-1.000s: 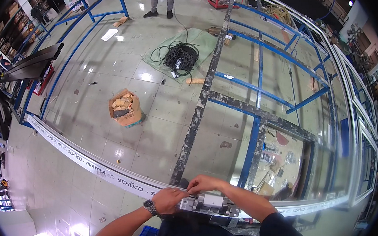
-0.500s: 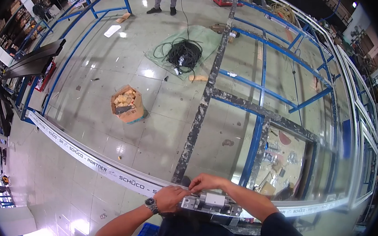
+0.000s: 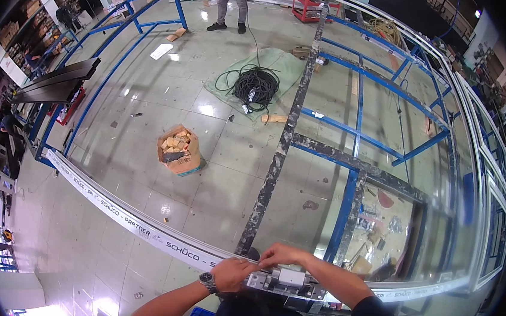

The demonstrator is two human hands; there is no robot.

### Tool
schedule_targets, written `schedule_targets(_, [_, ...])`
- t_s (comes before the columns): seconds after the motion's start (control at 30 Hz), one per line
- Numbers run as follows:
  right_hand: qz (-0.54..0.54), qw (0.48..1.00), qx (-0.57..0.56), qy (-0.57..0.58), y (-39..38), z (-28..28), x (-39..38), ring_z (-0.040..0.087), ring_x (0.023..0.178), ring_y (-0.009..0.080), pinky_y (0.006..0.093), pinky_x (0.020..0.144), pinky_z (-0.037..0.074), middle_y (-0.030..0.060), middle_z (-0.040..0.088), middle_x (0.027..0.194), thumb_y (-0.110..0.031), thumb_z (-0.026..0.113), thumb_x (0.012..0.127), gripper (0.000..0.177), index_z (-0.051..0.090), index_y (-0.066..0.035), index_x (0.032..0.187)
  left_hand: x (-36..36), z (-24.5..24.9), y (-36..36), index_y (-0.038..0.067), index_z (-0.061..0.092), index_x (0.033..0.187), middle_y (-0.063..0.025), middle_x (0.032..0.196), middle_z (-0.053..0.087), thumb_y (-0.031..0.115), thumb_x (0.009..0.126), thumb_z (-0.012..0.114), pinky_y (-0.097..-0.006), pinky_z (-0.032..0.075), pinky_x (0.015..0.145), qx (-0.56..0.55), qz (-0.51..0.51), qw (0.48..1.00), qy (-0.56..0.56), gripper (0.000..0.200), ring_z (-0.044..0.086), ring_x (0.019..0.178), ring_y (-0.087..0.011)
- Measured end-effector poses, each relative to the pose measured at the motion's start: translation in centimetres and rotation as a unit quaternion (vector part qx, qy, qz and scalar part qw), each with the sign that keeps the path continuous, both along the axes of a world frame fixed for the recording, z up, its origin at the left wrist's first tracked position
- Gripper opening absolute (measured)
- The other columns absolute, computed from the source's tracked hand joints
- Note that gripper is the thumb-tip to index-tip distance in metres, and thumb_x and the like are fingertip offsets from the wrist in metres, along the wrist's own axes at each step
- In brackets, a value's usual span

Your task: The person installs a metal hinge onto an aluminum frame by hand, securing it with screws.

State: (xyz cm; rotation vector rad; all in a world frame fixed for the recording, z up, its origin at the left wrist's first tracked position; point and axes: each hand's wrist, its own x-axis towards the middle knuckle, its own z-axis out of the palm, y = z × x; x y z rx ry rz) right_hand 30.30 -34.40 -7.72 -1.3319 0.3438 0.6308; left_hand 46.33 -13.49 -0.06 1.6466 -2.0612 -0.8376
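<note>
My left hand (image 3: 233, 274), with a watch at its wrist, lies on the white-taped metal profile (image 3: 151, 234), its fingers closed at the profile's top edge. Beside it, my right hand (image 3: 281, 255) is held in a pinch, its fingertips meeting those of the left. Whatever lies between the fingertips is too small to make out. Just below the right hand, a metal fitting with a white block (image 3: 291, 277) sits on the profile.
Blue frame bars (image 3: 372, 75) and a dark, paint-spotted beam (image 3: 277, 156) run beyond the profile. On the floor are a bag of wood pieces (image 3: 178, 151) and a coil of black cable (image 3: 254, 88). A person (image 3: 232, 6) stands at the top.
The view has shifted slightly, so the scene sits a little lower and further right. Both hands stay together at the same place on the profile.
</note>
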Motion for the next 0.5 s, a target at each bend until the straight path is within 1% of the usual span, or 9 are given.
schedule_targets(0.1, [0.013, 1.0, 0.011, 0.008, -0.4, 0.2, 0.0, 0.063, 0.078, 0.0074, 0.0249, 0.072, 0.052, -0.0005, 0.074, 0.087, -0.03, 0.077, 0.093, 0.027, 0.079, -0.006, 0.105, 0.0, -0.1, 0.0, 0.008, 0.056, 0.132, -0.0113, 0.109, 0.069, 0.02, 0.07, 0.081, -0.0418, 0.053, 0.093, 0.001, -0.005, 1.0, -0.002, 0.069, 0.067, 0.108, -0.0294])
schedule_targets(0.2, [0.029, 0.999, 0.004, 0.03, -0.6, 0.2, 0.2, 0.063, 0.076, 0.0071, 0.0252, 0.071, 0.051, -0.0008, 0.074, 0.084, -0.031, 0.077, 0.093, 0.027, 0.079, -0.006, 0.103, 0.1, -0.1, 0.0, 0.009, 0.057, 0.131, -0.0119, 0.108, 0.069, 0.022, 0.07, 0.081, -0.0427, 0.054, 0.091, -0.009, 0.0, 1.0, 0.005, 0.066, 0.067, 0.105, -0.0305])
schedule_targets(0.3, [0.05, 0.997, -0.039, 0.039, -0.7, 0.7, 0.6, 0.062, 0.072, 0.0068, 0.0258, 0.067, 0.05, -0.001, 0.073, 0.079, -0.033, 0.076, 0.094, 0.028, 0.08, -0.006, 0.098, 0.1, -0.2, -0.1, 0.01, 0.057, 0.13, -0.0132, 0.108, 0.069, 0.023, 0.071, 0.08, -0.0447, 0.054, 0.085, -0.005, 0.01, 1.0, 0.005, 0.065, 0.068, 0.1, -0.0328])
schedule_targets(0.33, [0.042, 0.997, -0.056, 0.019, -0.7, 1.0, 0.6, 0.061, 0.068, 0.0067, 0.0265, 0.063, 0.049, -0.0014, 0.071, 0.075, -0.035, 0.076, 0.094, 0.03, 0.08, -0.006, 0.095, 0.0, 0.0, 0.0, 0.01, 0.057, 0.13, -0.0136, 0.107, 0.069, 0.024, 0.072, 0.079, -0.0455, 0.055, 0.083, 0.005, 0.013, 1.0, 0.008, 0.064, 0.068, 0.098, -0.0336])
schedule_targets(0.37, [0.035, 0.998, -0.056, -0.003, -0.7, 0.4, 0.5, 0.06, 0.068, 0.0066, 0.0264, 0.063, 0.049, -0.0013, 0.071, 0.074, -0.035, 0.075, 0.095, 0.03, 0.079, -0.005, 0.095, 0.1, 0.0, 0.0, 0.011, 0.057, 0.132, -0.0145, 0.106, 0.069, 0.023, 0.073, 0.077, -0.0471, 0.054, 0.078, -0.007, 0.017, 1.0, 0.015, 0.064, 0.068, 0.093, -0.0356])
schedule_targets(0.43, [0.032, 0.998, -0.044, -0.015, -0.6, -0.3, 0.3, 0.061, 0.068, 0.0065, 0.0263, 0.063, 0.05, -0.0009, 0.072, 0.076, -0.031, 0.075, 0.095, 0.028, 0.079, -0.004, 0.098, 0.1, -0.1, -0.1, 0.011, 0.056, 0.135, -0.0143, 0.106, 0.068, 0.022, 0.073, 0.076, -0.0474, 0.053, 0.078, 0.02, 0.021, 0.999, 0.017, 0.066, 0.067, 0.092, -0.0364])
schedule_targets(0.47, [0.037, 0.999, -0.036, -0.009, -0.8, -0.4, 0.4, 0.061, 0.069, 0.0065, 0.0262, 0.064, 0.05, -0.0005, 0.073, 0.078, -0.029, 0.075, 0.095, 0.026, 0.079, -0.003, 0.1, 0.2, -0.5, 0.0, 0.011, 0.056, 0.134, -0.0141, 0.105, 0.068, 0.022, 0.073, 0.076, -0.0473, 0.053, 0.079, 0.003, 0.018, 0.999, 0.029, 0.066, 0.067, 0.093, -0.0365])
schedule_targets(0.5, [0.029, 0.999, -0.024, -0.011, -0.5, -0.4, 0.2, 0.062, 0.071, 0.0068, 0.026, 0.066, 0.051, 0.0004, 0.074, 0.081, -0.025, 0.075, 0.095, 0.024, 0.079, -0.003, 0.103, 0.2, -0.3, -0.1, 0.01, 0.057, 0.132, -0.013, 0.105, 0.068, 0.023, 0.072, 0.076, -0.0469, 0.053, 0.08, 0.02, 0.019, 0.999, 0.028, 0.064, 0.067, 0.094, -0.0358])
